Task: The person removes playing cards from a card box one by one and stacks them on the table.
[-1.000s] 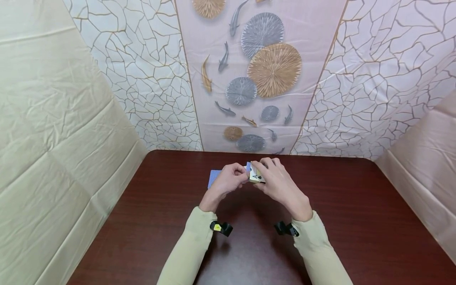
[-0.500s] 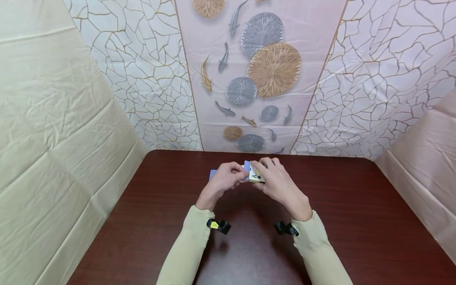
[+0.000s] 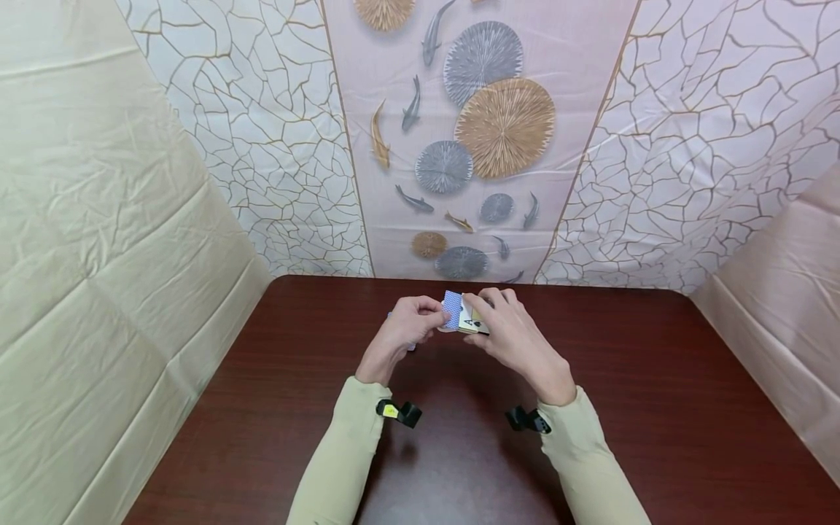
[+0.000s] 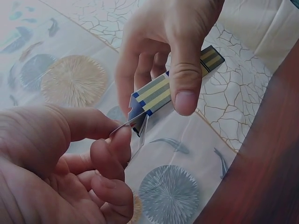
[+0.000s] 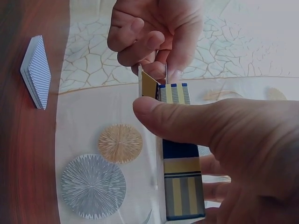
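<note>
In the head view my right hand (image 3: pixel 515 339) grips a playing card box (image 3: pixel 469 321) with a black "A" and a spade showing on its face. The right wrist view shows the box's striped yellow, grey and blue side (image 5: pixel 183 191), with the thumb laid across it. Its flap (image 5: pixel 149 86) stands out from the end that faces the left hand. Between thumb and index finger, my left hand (image 3: pixel 407 324) pinches a blue-backed playing card (image 3: pixel 452 310) right at that open end. The card appears edge-on in the left wrist view, where the other left fingers (image 4: pixel 112 186) curl below it.
A stack of blue-backed playing cards (image 5: pixel 37 72) lies on the dark red-brown table (image 3: pixel 459 467), mostly hidden behind the left hand in the head view. Patterned cloth (image 3: pixel 289 146) hangs beyond the table's far edge, with plain cream cloth (image 3: pixel 98 292) at the left.
My left hand has drawn slightly leftward and away from the box. More of the blue-backed card shows beside the box now. The right hand has stayed in place.
</note>
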A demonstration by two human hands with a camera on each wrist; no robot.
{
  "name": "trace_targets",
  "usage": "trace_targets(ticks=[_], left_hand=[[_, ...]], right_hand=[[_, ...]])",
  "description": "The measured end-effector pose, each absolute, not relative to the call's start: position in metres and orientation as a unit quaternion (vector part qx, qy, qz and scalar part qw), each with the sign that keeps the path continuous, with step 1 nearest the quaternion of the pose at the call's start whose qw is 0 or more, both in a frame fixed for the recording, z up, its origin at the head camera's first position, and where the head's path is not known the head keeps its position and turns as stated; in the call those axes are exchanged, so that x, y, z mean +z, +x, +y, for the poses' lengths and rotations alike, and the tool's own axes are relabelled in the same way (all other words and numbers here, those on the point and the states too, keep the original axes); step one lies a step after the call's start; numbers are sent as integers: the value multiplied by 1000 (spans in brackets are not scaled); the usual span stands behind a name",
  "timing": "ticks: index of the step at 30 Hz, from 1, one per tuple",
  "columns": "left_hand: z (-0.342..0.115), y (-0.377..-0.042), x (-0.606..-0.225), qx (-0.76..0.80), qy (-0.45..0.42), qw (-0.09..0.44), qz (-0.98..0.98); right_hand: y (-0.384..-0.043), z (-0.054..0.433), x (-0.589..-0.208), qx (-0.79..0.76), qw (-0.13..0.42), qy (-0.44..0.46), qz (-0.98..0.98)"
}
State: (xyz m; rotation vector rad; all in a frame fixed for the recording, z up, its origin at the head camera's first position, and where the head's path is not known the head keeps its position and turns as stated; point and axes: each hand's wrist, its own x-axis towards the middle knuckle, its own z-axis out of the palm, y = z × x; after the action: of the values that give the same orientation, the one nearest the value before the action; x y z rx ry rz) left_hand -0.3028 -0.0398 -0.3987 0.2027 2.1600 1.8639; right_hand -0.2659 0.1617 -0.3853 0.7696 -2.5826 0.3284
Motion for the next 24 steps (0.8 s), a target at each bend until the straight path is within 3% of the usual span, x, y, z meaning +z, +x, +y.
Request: trace_targets(ticks=[13, 24], left_hand=[[-39, -300, -397, 611, 89, 108, 779], [-40, -298, -397, 581, 93, 83, 804]], right_hand=[[-264, 162, -382, 128, 199, 273, -933], [-261, 160, -380, 125, 154, 258, -946]])
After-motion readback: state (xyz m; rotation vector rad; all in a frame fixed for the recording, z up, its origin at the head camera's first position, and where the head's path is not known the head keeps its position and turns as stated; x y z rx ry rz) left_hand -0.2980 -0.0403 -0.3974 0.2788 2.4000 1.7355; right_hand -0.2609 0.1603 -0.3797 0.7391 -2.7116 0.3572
